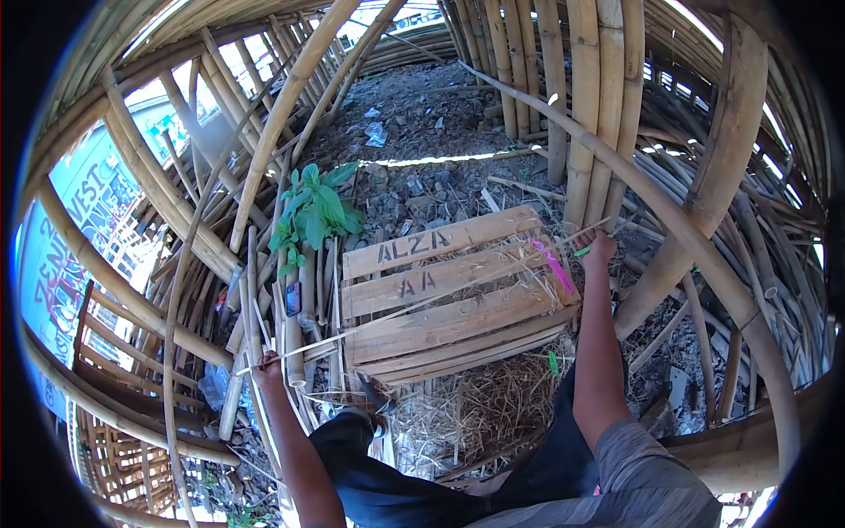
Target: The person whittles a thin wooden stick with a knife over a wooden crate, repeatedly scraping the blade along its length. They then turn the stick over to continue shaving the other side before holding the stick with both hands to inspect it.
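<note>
A long, thin bamboo strip (pixel 396 314) stretches across in front of me, from lower left to upper right. My left hand (pixel 268 370) is closed round its left end, beside upright bamboo poles. At the other end, my right hand (pixel 596 247) grips the strip near the far right corner of a wooden crate (pixel 396 299). Something small and green shows at the right hand's fingers; I cannot make out what it is. The crate's slatted top bears stencilled letters, and a pink ribbon (pixel 556 266) lies at its right side. Bamboo shavings (pixel 458 414) cover the ground between my legs and the crate.
Bamboo poles (pixel 607 106) stand upright behind the crate, and a long pole (pixel 651 194) slants close by my right arm. A leafy green plant (pixel 315 209) grows at the crate's far left. Cut bamboo lengths (pixel 783 255) are piled on the right.
</note>
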Demonstrator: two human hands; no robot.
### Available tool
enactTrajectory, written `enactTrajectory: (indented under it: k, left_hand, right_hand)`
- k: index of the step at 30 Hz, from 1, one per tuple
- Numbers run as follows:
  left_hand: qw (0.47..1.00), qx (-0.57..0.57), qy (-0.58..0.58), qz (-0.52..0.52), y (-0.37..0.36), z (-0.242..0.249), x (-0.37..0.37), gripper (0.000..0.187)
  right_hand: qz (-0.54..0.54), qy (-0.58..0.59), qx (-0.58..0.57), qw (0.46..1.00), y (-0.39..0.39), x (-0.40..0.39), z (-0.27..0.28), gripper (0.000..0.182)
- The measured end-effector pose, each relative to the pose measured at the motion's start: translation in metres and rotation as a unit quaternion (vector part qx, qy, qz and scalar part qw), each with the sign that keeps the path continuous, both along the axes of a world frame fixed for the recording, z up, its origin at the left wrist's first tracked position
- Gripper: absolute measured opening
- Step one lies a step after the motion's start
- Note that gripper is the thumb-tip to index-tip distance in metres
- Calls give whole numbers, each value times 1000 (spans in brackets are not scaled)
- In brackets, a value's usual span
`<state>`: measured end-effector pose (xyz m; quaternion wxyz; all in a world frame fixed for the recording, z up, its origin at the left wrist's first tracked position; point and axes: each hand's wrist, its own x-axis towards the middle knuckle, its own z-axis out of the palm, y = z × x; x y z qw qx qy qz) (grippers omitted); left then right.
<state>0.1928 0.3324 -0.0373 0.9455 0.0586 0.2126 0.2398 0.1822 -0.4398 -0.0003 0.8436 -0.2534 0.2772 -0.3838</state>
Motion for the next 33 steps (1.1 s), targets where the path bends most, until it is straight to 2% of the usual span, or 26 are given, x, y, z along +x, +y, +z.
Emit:
enactTrajectory:
  k: [2,3,5,6,7,9,10,12,16,17,20,22,23,26,28,29,30,31,32,33]
  left_hand:
    - [1000,11,17,24,-8,7,-7,30]
    - [999,7,46,23,-7,9,-7,46]
    - [998,48,42,-17,-6,4,-9,40]
    - [995,57,5,-78,2,-4,-9,36]
    - [992,62,-15,-108,8,-11,-8,22]
    - [979,134,70,-135,-18,19,-19,10]
    - [979,132,61,-142,-30,32,-28,5]
    - [969,174,26,-174,-29,28,-29,2]
    - [969,192,-19,-155,-17,9,-21,13]
    - [970,180,-36,-158,-12,1,-18,13]
    - [935,250,-115,-224,-3,-10,-15,9]
    - [931,270,-118,-215,-8,-6,-19,4]
    - [925,288,-129,-213,-10,-5,-18,3]
    - [953,231,-111,-161,-14,-1,-14,7]
    - [949,251,-133,-135,-22,6,-16,8]
    - [944,271,-155,-107,-27,12,-18,9]
    - [953,263,-130,-80,-37,24,-21,10]
    - [949,261,-162,-77,-38,23,-20,10]
    - [946,272,-167,-59,-44,27,-22,9]
    - [943,283,-172,-41,-53,33,-25,8]
  right_hand:
    - [36,24,-66,997,-6,1,-8,16]
    - [40,23,-66,997,-8,1,-10,16]
    - [64,25,-64,996,-11,0,-13,19]
    - [40,44,-75,995,-9,1,-13,30]
    - [46,44,-75,995,-7,0,-12,30]
    - [26,54,-110,992,-4,-6,-9,28]
    - [16,69,-97,993,-5,-6,-8,26]
    - [11,63,-120,991,-26,4,-34,25]
    - [31,58,-106,992,-27,-7,-34,27]
    - [43,54,-107,992,-26,-10,-30,27]
    - [74,38,-52,995,-33,-13,-30,33]
    - [62,-29,36,997,-43,-11,-38,37]
    - [62,-29,36,997,-43,-11,-38,37]
    - [29,-41,38,998,-46,-9,-42,41]
    - [-27,112,-109,987,-54,-1,-55,34]
    - [-24,110,-110,988,-42,-5,-43,34]
    - [-23,246,-266,932,-20,-15,-21,33]
    - [-21,369,-412,833,-5,-20,-5,33]
    - [-18,366,-414,833,0,-13,-6,33]
    - [-17,391,-517,761,5,-4,-11,33]
